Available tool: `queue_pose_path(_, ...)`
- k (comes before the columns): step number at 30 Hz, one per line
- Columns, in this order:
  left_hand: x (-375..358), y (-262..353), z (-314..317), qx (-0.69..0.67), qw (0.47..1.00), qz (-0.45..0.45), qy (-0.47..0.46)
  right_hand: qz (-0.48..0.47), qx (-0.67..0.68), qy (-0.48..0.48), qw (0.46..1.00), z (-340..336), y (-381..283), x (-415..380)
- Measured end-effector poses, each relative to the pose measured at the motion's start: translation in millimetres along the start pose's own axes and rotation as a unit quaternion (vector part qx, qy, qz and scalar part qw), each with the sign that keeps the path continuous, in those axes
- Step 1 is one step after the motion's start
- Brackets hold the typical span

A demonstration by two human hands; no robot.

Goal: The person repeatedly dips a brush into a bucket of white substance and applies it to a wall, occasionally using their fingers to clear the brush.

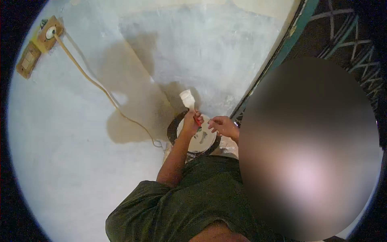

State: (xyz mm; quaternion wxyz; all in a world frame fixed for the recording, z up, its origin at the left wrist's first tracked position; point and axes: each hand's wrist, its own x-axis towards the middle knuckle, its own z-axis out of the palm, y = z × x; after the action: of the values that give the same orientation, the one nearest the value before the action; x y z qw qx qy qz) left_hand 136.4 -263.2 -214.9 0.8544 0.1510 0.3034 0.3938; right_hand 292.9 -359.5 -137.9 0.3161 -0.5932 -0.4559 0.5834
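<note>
My left hand (192, 122) is closed around the red handle of a brush (187, 99), whose broad white-coated head points up toward the wall. Below the hand is a round dark-rimmed bucket (172, 128) holding a pale, creamy mixture (205, 141) with a few darker patches on its surface. Over the bucket's right side, my right hand (220, 126) has its fingers apart and slightly curled, with nothing visible in them. A gap separates the two hands.
A pale, patchy wall (72, 141) spans the left and centre. A cable (96, 84) runs from a wall socket (51, 32) toward the bucket. A green frame (292, 42) and metal grille (342, 38) stand at right; a blurred oval covers much of that side.
</note>
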Motion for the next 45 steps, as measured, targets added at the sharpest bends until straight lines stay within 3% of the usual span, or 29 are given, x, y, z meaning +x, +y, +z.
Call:
queue_pose_path(6, -27.1, 3.2, -20.5, 0.105, 0.994, -0.014, 0.017, 0.015, -0.024, -0.037, 0.999, 14.3, 26.4, 25.3)
queue_pose_path(8, -35.4, 11.4, -36.9, 0.250, 0.962, -0.074, 0.078, 0.038, 0.000, -0.052, 0.998, 18.8, 36.7, 24.9)
queue_pose_path(13, -49.7, 7.5, -85.5, 0.358, 0.903, -0.128, 0.199, 0.126, 0.021, -0.056, 0.990, 31.9, 68.9, 30.2)
queue_pose_path(14, -49.2, 3.2, -95.3, 0.355, 0.902, -0.135, 0.204, 0.149, 0.017, -0.049, 0.987, 35.1, 77.1, 33.7)
queue_pose_path(16, -39.0, -15.0, -129.6, 0.215, 0.933, -0.171, 0.234, 0.178, 0.060, -0.064, 0.980, 47.0, 89.2, 42.1)
queue_pose_path(17, -34.3, -48.1, -182.0, 0.212, 0.932, -0.175, 0.237, 0.200, 0.100, -0.074, 0.972, 54.3, 93.2, 47.6)
queue_pose_path(18, -24.5, -76.6, -233.8, 0.376, 0.926, 0.028, 0.019, 0.207, 0.100, -0.077, 0.970, 65.0, 98.3, 54.1)
queue_pose_path(19, 2.0, -96.0, -281.8, 0.496, 0.813, 0.228, -0.201, 0.250, 0.168, -0.034, 0.953, 78.0, 104.2, 61.9)
queue_pose_path(20, -27.5, -85.7, -212.7, 0.494, 0.816, 0.226, -0.197, 0.290, 0.234, 0.009, 0.928, 88.6, 115.2, 68.8)
queue_pose_path(21, -37.7, -59.3, -132.7, 0.408, 0.911, 0.053, -0.030, 0.253, 0.305, -0.004, 0.918, 97.4, 133.8, 73.6)
queue_pose_path(22, -64.9, -33.4, -51.5, 0.291, 0.938, -0.125, 0.137, 0.258, 0.304, -0.007, 0.917, 107.1, 146.3, 79.8)
queue_pose_path(23, -64.6, -39.4, -57.0, 0.288, 0.939, -0.127, 0.141, 0.212, 0.233, 0.025, 0.949, 117.8, 155.4, 85.7)
queue_pose_path(24, -63.8, -48.2, -68.2, 0.492, 0.862, -0.058, 0.110, 0.165, 0.161, 0.056, 0.971, 125.3, 163.5, 89.2)
queue_pose_path(25, -64.6, -52.9, -75.1, 0.669, 0.740, 0.011, 0.071, 0.170, 0.160, 0.054, 0.971, 128.3, 170.9, 92.8)
queue_pose_path(29, -63.3, -64.2, -109.8, 0.686, 0.726, -0.034, 0.016, 0.211, 0.163, 0.036, 0.963, 130.6, 186.7, 106.4)
queue_pose_path(30, -65.7, -66.4, -124.6, 0.642, 0.762, -0.084, 0.008, 0.242, 0.195, 0.022, 0.950, 129.9, 186.3, 109.5)
queue_pose_path(31, -67.1, -64.9, -136.3, 0.595, 0.793, -0.133, 0.000, 0.243, 0.195, 0.021, 0.950, 124.8, 251.4, 124.5)
queue_pose_path(32, -66.7, -54.4, -138.7, 0.595, 0.793, -0.133, 0.002, 0.030, 0.015, 0.025, 0.999, 130.2, 315.7, 134.5)
queue_pose_path(33, -67.2, -39.8, -136.9, 0.642, 0.753, -0.143, 0.018, -0.185, -0.164, 0.027, 0.968, 141.1, 375.1, 155.8)
queue_pose_path(34, -68.5, -25.7, -132.8, 0.687, 0.710, -0.153, 0.035, -0.185, -0.163, 0.025, 0.969, 139.0, 393.9, 170.6)
queue_pose_path(36, -70.7, 6.3, -115.5, 0.675, 0.722, -0.143, 0.058, -0.097, -0.286, 0.044, 0.952, 138.3, 410.6, 202.0)
queue_pose_path(37, -71.1, 18.1, -111.5, 0.661, 0.734, -0.133, 0.078, -0.114, -0.580, -0.034, 0.806, 126.5, 336.9, 190.5)
queue_pose_path(38, -69.4, 25.2, -113.9, 0.662, 0.733, -0.135, 0.080, -0.115, -0.579, -0.036, 0.807, 126.3, 321.6, 193.2)
queue_pose_path(40, -62.6, 36.4, -120.4, 0.652, 0.751, -0.021, 0.104, -0.195, -0.670, 0.054, 0.714, 122.0, 310.5, 204.9)
queue_pose_path(41, -59.3, 40.7, -124.8, 0.653, 0.750, -0.022, 0.104, -0.195, -0.669, 0.054, 0.715, 120.0, 306.3, 213.9)
queue_pose_path(43, -54.1, 50.8, -127.9, 0.600, 0.791, 0.035, 0.113, -0.062, -0.646, -0.103, 0.754, 117.3, 304.3, 230.4)
queue_pose_path(45, -51.8, 61.0, -123.9, 0.596, 0.793, 0.044, 0.115, -0.034, -0.637, -0.088, 0.765, 119.2, 309.8, 237.5)
